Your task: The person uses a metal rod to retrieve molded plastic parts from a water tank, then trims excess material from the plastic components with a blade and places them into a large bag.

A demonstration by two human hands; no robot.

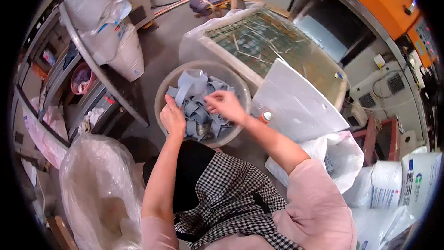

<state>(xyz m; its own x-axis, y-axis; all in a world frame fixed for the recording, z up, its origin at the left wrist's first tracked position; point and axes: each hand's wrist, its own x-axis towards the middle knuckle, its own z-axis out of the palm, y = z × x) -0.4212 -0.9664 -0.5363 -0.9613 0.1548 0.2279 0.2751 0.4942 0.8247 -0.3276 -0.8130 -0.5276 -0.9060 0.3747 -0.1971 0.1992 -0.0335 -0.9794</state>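
A round, translucent plastic basin (243,88) stands in front of me, heaped with curved blue-grey plastic pieces (196,111). My left hand (173,116) is over its near left side, fingers closed around the lower end of a blue-grey plastic piece (184,89) that stands up above the heap. Over the right part of the basin, my right hand (225,105) is closed with its fingertips pinched together, pointing left. Whatever may be between those fingertips is too small to make out.
Behind the basin stands a large water tank (222,48) with a white board (296,99) leaning on its near side. An orange-capped bottle (265,117) is beside the basin. Plastic sacks (99,180) flank me, and a metal-edged shelf (99,76) is at left.
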